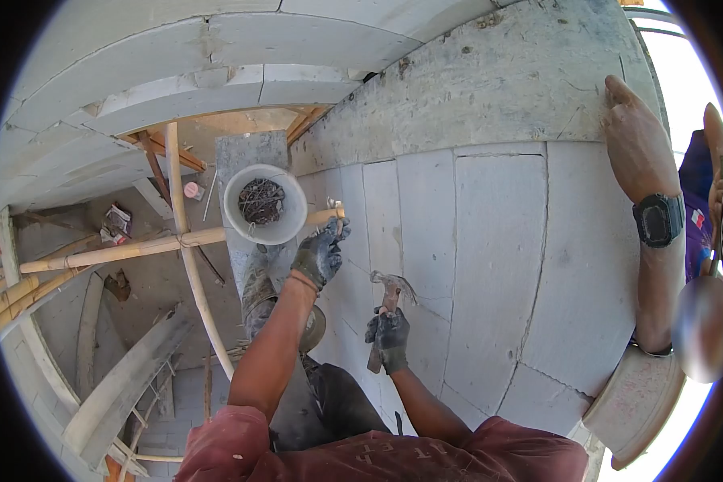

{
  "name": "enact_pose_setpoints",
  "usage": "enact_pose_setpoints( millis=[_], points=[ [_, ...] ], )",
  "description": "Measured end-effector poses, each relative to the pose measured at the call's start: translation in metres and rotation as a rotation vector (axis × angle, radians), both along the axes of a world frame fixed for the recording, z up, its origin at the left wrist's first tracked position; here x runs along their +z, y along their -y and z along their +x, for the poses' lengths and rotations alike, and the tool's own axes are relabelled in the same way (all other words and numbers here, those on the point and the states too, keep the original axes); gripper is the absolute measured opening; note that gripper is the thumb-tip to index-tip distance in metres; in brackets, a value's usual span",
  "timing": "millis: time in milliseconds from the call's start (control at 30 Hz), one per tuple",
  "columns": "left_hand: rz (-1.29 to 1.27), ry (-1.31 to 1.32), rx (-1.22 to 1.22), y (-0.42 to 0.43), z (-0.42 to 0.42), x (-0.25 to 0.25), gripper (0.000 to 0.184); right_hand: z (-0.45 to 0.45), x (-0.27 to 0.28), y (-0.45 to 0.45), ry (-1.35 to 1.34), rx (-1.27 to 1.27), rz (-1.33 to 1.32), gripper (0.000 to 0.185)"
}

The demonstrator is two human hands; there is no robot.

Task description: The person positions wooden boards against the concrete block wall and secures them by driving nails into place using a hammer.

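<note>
My left hand [321,253], in a dark, dirty glove, has its fingers curled just below the end of a horizontal bamboo pole [136,252]; what the fingers hold, if anything, is too small to make out. In my right hand [388,337], also gloved, is a claw hammer [392,294], gripped by its handle with the metal head up, in front of the light block wall. A white bucket [297,207] holding a tangle of dark wire or nails stands on a grey plank [253,150], just up and left of my left hand.
At the right, another person's forearm with a black watch [659,220] rests against the concrete band [506,80]. Bamboo poles cross at the left. Below them lie curved boards [124,377] and a crumpled packet [116,223].
</note>
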State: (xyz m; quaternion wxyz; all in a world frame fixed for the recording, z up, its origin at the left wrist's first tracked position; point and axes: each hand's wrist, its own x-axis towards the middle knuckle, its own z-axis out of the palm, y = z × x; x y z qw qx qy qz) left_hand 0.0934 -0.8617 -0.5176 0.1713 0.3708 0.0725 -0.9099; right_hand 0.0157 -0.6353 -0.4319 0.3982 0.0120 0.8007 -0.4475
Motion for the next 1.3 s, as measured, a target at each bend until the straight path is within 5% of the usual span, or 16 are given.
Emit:
enact_pose_setpoints(
  millis=[200, 467, 1167, 1300],
  points=[
    [-0.15, -0.155, -0.141, 0.081, -0.099, 0.026, 0.036, -0.006, 0.02, 0.011, 0.023, -0.045, -0.01, 0.025],
    [-0.104, -0.259, -0.172, 0.11, -0.166, -0.032, 0.021, -0.031, 0.022, 0.027, 0.087, -0.087, -0.077, 0.03],
    [0.224, -0.291, -0.054, 0.135, -0.192, -0.033, 0.009, -0.035, 0.008, 0.072, 0.197, -0.044, -0.022, 0.04],
    [0.311, -0.372, -0.014, 0.139, -0.173, -0.008, 0.01, -0.036, 0.008, 0.076, 0.254, -0.084, -0.059, 0.026]
  ],
)
